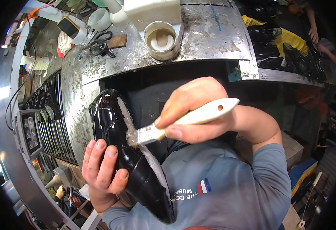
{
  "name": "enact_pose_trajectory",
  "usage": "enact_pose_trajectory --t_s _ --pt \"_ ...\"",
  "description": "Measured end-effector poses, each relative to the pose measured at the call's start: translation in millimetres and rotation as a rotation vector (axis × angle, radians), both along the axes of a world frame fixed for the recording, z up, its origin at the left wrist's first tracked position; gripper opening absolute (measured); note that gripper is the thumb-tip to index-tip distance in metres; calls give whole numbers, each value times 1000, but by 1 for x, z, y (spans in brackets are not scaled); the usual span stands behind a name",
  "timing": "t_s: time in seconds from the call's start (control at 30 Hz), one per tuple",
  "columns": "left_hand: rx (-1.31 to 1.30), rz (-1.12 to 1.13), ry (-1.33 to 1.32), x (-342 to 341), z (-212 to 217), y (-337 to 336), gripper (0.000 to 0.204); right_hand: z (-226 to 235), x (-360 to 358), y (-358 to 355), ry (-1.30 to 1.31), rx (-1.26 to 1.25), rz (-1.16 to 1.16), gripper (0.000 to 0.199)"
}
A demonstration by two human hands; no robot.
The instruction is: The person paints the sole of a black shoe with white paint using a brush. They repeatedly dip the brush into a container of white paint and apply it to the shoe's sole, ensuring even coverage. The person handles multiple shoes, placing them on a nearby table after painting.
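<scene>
- Left hand [101,168] is wrapped around a glossy black shoe [126,153], fingers curled over its upper.
- Right hand [193,111] is closed on a pale-handled brush [183,120], whose bristles are pressed against the shoe's pale rim.
- The shoe is held in front of the near edge of the metal workbench [206,38].
- A round glue tub [161,40] is set on the workbench near that edge; scissors [101,44] lie to its left.

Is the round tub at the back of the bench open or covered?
Open. The round tub has no lid on it, and pale paste shows inside, well below its rim.
</scene>
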State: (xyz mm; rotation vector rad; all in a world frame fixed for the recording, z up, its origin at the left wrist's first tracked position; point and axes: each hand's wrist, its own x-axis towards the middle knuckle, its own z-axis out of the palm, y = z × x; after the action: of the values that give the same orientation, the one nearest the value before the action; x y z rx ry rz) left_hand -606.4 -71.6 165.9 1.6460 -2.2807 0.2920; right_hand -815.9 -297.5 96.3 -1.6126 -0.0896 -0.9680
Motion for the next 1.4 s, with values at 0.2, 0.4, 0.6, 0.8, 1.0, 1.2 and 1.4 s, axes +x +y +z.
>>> enact_pose_trajectory --t_s 0.2,0.4,0.6,0.8,1.0,1.2,1.4 --pt "-74 -29 -29 15 -16 0 36 12 -13 10 26 18 73 12" --pt "-148 -22 -74 22 -22 -11 31 26 -20 14 2 -72 50 14" --pt "-183 58 -84 27 -29 -16 30 39 -25 18 21 -90 94 17" --pt "-177 123 -78 32 -34 -18 38 49 -28 19 60 -106 140 18" --pt "-138 229 -11 31 -36 -21 42 55 -28 19 76 -109 141 19" --pt "-93 298 183 29 -42 -19 60 66 -24 13 55 -136 143 21" --pt "27 364 467 18 -49 -14 64 80 -15 6 -4 -190 137 21"
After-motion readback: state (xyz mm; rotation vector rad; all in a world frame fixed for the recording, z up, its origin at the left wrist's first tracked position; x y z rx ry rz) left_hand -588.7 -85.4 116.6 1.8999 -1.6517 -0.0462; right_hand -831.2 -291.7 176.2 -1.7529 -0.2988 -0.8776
